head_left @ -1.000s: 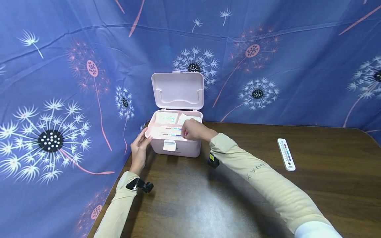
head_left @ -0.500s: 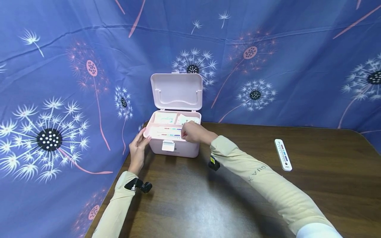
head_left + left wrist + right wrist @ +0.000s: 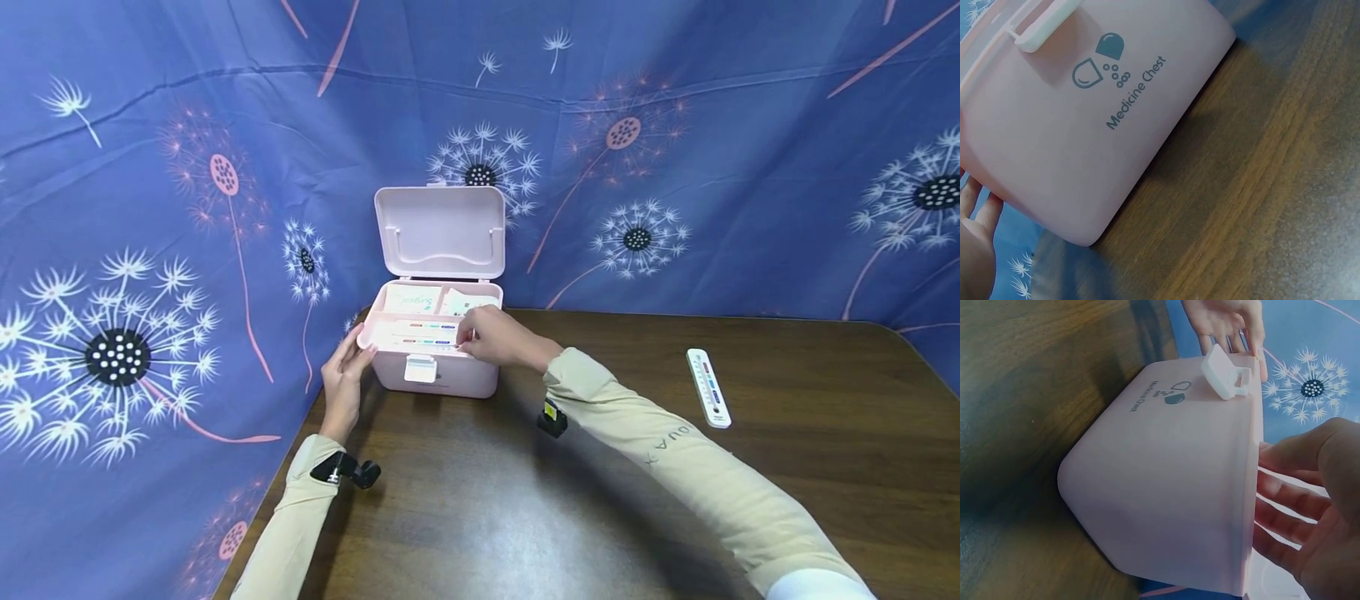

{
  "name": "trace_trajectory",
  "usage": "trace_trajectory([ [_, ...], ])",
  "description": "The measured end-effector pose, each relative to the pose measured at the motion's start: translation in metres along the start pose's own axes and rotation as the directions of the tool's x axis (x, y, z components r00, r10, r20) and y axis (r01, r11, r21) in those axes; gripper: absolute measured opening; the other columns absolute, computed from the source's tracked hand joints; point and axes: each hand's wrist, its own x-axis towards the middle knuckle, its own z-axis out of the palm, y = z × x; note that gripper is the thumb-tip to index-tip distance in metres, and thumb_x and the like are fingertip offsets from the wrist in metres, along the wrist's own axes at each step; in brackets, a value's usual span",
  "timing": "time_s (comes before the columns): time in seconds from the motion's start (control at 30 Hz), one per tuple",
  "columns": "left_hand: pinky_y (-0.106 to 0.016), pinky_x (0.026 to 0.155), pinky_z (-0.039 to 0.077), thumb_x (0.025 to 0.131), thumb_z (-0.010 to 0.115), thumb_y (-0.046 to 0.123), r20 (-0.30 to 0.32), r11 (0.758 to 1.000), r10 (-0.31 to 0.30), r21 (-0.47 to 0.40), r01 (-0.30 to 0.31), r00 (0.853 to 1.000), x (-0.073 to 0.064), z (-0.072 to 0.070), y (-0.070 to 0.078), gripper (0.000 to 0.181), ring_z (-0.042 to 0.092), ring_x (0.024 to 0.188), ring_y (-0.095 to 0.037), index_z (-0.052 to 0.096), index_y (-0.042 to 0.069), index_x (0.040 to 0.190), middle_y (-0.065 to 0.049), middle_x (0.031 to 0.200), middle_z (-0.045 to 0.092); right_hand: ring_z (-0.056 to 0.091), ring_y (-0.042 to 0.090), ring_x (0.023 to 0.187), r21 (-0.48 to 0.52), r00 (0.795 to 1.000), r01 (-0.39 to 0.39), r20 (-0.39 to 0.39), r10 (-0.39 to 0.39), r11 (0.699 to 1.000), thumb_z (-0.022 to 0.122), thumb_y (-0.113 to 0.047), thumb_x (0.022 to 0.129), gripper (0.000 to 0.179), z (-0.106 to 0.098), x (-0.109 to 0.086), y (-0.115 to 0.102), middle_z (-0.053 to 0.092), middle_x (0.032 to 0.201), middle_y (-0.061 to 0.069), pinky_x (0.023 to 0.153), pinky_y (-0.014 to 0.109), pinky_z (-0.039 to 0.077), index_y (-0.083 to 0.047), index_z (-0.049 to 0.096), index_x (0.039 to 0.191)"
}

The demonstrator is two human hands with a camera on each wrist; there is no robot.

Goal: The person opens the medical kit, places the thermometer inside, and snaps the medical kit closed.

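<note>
A pink medicine chest (image 3: 435, 383) stands on the table with its lid (image 3: 442, 233) raised. Two white thermometers with coloured labels lie in its front compartment: a rear one (image 3: 405, 327) and a front one (image 3: 408, 342). My left hand (image 3: 343, 383) holds the chest's left front corner, thumb at the front rim and fingers along the side. Reaching over the front right rim, my right hand (image 3: 498, 337) has curled fingers and thumb at the right end of the front thermometer. In the right wrist view, the rim hides the fingertips (image 3: 1266, 481).
Behind the thermometers, the rear compartments hold a packet marked Surgical (image 3: 412, 298) and a white packet (image 3: 468, 302). A white latch (image 3: 421, 368) hangs at the chest's front. Another thermometer (image 3: 708, 388) lies on the table's right side. A blue patterned cloth (image 3: 637, 167) hangs behind.
My right wrist has shifted slightly right and its fingers show more around the front thermometer's end. The left hand keeps its hold on the chest. The whole head view has drifted slightly.
</note>
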Motion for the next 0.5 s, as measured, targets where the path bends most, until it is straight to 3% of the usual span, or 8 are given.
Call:
trace_trajectory([
  [0.27, -0.02, 0.098, 0.04, 0.086, 0.064, 0.0, -0.023, 1.0, -0.014, 0.006, 0.014, 1.0, -0.002, -0.002, -0.003, 0.049, 0.044, 0.128, -0.026, 0.05, -0.006, 0.132, -0.019, 0.138, 0.048, 0.059, 0.02, 0.083, 0.047, 1.0, -0.006, -0.026, 0.007, 0.999, 0.064, -0.001, 0.081, 0.013, -0.004, -0.011, 0.001, 0.066, 0.088, 0.011, 0.074, 0.03, 0.049, 0.001, 0.071, 0.092],
  [0.5, -0.019, 0.098, 0.04, 0.087, 0.063, 0.001, -0.011, 1.0, -0.008, -0.002, 0.008, 1.0, -0.001, 0.001, -0.002, 0.048, 0.043, 0.129, -0.025, 0.05, -0.006, 0.133, -0.019, 0.139, 0.046, 0.06, 0.022, 0.087, 0.05, 0.997, 0.015, -0.083, -0.011, 0.999, 0.065, -0.002, 0.081, 0.016, -0.012, -0.025, 0.003, 0.065, 0.095, 0.009, 0.075, 0.031, 0.049, -0.001, 0.072, 0.096],
])
